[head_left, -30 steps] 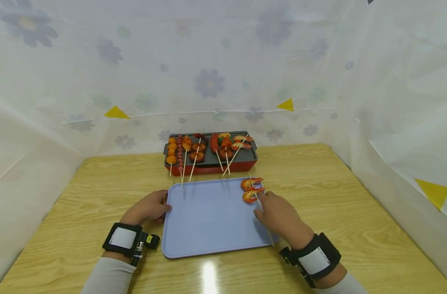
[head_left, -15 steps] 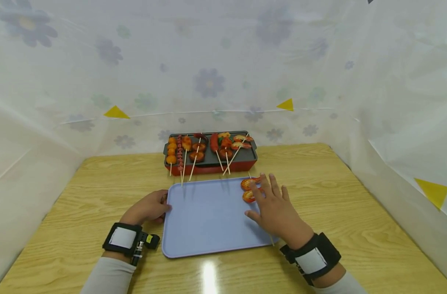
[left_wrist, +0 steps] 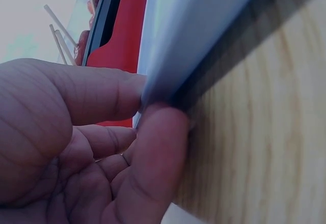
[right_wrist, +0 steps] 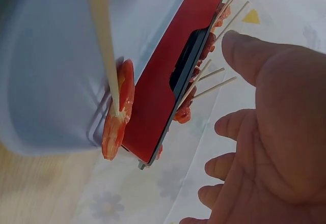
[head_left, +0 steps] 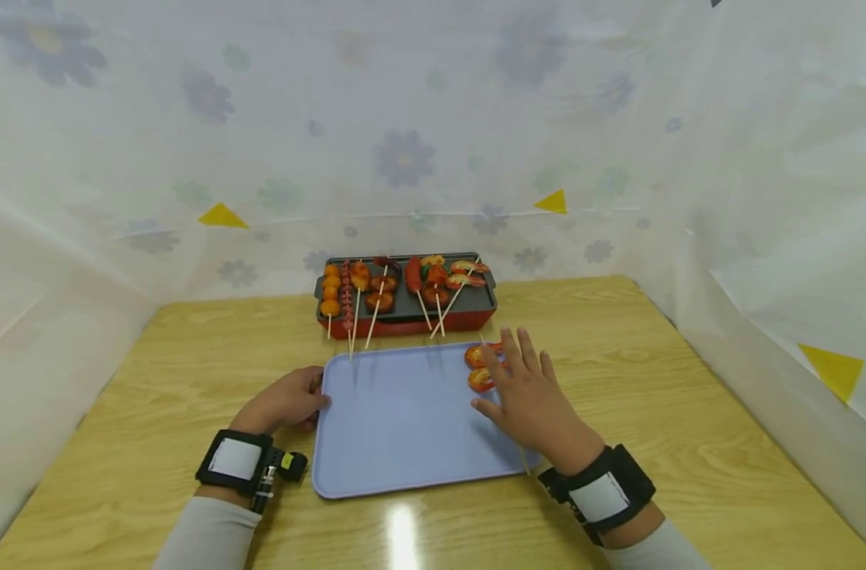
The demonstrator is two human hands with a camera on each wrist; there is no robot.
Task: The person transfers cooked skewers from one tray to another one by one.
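A pale blue tray (head_left: pixel 404 427) lies on the wooden table. At its left edge my left hand (head_left: pixel 286 400) pinches the rim; in the left wrist view the thumb and a finger (left_wrist: pixel 158 147) meet at the tray's edge (left_wrist: pixel 188 25). Along the tray's right side lies a shrimp skewer (head_left: pixel 480 380), its stick running toward the near right corner. My right hand (head_left: pixel 533 412) hovers over that skewer with fingers spread, holding nothing, and covers part of the shrimp and stick. From the right wrist, the open palm (right_wrist: pixel 285 147) shows apart from the shrimp (right_wrist: pixel 119 112).
Behind the tray stands a red and black grill (head_left: pixel 404 326) with several food skewers on it, among them orange balls (head_left: pixel 329 293) and a sausage (head_left: pixel 413 275). Some sticks jut over its front toward the tray. A flowered sheet (head_left: pixel 404 95) hangs around the table.
My right hand has let go of the shrimp skewer, spread its fingers and lifted over it. The skewer stays on the tray. The left hand keeps its grip on the rim.
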